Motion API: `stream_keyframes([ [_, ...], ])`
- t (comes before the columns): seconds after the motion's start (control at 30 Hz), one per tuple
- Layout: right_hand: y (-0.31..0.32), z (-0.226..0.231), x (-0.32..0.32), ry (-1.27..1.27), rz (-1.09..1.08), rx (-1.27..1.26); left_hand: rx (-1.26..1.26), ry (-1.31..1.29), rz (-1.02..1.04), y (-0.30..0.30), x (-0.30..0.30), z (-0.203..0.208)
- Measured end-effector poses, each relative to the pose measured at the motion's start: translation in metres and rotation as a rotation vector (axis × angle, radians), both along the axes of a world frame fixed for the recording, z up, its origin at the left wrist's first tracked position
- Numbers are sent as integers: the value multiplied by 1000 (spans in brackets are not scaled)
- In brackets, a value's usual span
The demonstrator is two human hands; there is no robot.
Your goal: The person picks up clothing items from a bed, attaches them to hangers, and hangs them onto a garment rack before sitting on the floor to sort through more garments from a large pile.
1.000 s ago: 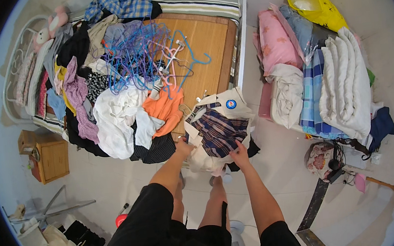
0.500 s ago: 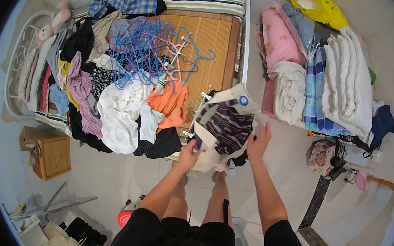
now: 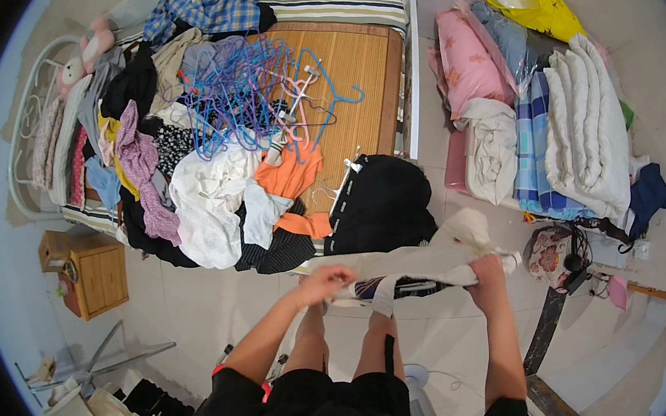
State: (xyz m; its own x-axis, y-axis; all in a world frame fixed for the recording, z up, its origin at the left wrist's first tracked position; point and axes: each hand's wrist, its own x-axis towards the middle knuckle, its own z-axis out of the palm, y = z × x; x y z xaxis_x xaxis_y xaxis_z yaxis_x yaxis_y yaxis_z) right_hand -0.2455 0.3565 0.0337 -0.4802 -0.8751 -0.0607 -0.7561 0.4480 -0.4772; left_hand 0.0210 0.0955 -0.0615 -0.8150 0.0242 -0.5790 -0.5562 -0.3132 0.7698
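Right fingers (image 3: pixel 483 268) curled tight round a cream garment (image 3: pixel 428 259)

From my remote seat I see left fingers (image 3: pixel 340 273), partly spread, near its other end; they are blurred, so I cannot tell whether they grip. It hangs just off the near edge of the bed (image 3: pixel 374 118), where a black garment (image 3: pixel 384 203) lies.

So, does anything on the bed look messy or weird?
Yes: the thin blue and purple hangers are in a jumbled tangle on the rumpled heap of many-coloured clothes, overlapping every which way instead of lined up. I can see nothing spilled or broken there.
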Motion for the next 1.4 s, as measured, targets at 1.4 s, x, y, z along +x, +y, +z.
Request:
stream_keyframes([
  [1.4, -28, 98, 52, 242, -22, -199, -701, 344, -36, 52, -51, 122],
])
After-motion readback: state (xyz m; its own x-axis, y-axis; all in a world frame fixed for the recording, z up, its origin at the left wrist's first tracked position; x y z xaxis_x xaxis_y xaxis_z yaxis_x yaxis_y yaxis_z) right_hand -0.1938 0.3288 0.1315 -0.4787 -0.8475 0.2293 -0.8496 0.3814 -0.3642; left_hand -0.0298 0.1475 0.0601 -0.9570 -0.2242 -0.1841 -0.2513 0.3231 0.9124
